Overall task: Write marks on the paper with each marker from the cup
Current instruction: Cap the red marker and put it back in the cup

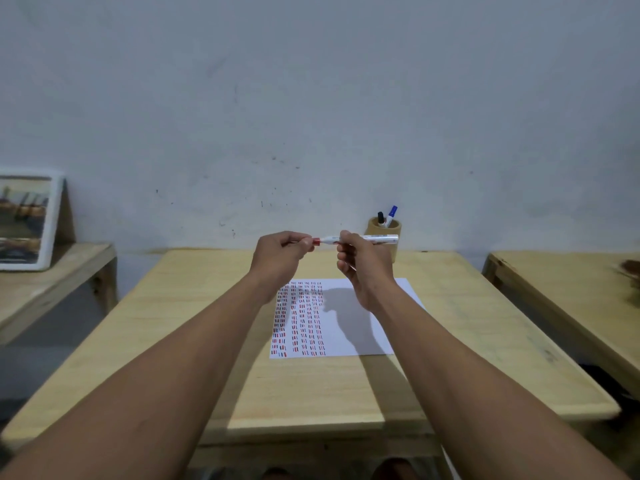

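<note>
Both hands raised over the paper (363,317): right hand (360,263) grips the marker (374,239) (level), left hand (280,256) pinches its red cap (316,241)

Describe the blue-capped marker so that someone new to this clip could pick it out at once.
Start at the wooden table and follow its far edge to the round wooden cup against the wall. Two markers stand in it; the blue-capped marker is the taller one on the right, beside the shorter black-capped marker.
</note>
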{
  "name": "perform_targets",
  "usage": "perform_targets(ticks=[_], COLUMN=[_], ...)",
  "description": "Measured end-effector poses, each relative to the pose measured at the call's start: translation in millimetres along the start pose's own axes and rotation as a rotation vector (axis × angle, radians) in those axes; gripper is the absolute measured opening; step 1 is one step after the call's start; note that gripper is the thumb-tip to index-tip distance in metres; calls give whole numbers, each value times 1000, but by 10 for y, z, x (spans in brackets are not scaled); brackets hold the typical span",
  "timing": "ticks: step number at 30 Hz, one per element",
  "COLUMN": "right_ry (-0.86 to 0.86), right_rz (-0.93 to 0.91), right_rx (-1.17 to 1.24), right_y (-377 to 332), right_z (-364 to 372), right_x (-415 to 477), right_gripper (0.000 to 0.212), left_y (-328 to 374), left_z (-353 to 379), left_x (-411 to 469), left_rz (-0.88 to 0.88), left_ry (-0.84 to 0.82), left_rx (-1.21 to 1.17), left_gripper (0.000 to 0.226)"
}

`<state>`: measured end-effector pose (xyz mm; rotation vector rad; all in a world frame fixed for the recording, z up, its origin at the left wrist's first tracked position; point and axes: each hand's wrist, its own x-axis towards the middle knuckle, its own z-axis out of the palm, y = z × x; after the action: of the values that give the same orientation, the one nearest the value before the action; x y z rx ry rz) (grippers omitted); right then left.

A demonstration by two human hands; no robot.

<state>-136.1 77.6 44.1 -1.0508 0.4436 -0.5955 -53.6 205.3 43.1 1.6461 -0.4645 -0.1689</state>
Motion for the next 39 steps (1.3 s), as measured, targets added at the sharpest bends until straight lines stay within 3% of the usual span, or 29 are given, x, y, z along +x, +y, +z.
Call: perform_targets(ticks=[11,14,15,18,19,22,23,28,39], right_ry=[-44,19,59,139,136,116,106,82,177], right_rz=[-2,-3,-17,-109,-148,-208,-215,-268,-403], right_rx=[31,90,113,63,-2,-287,-374,-734,-848], right_y=[-96,-112,-126,-124,-126,-188,-214,-367,-616], right_z=[-126,-106,-78,-58,-56,-78,-107,-267,-602], right_x=[-24,-7,-11,15,8,-11,-10,65,627], right_gripper=[12,7,11,75,78,23,17,11,24], left_y=[189,188,193,233,255,338,368,517,225], left_z=[175,223,247,329,357,417,434,561,1000], left_x=[-107,-94,-95,-108,-116,-102,-86,39,497], left_rz=[-14,41,67,151,171,199,207,274,216], left_ry=[-57,-43,-35,43,71,126,132,67,60], left_rx=[-53,-10,5,76,92,115,125,174,326], left_gripper=[13,14,12,10,10,10,12,14,32])
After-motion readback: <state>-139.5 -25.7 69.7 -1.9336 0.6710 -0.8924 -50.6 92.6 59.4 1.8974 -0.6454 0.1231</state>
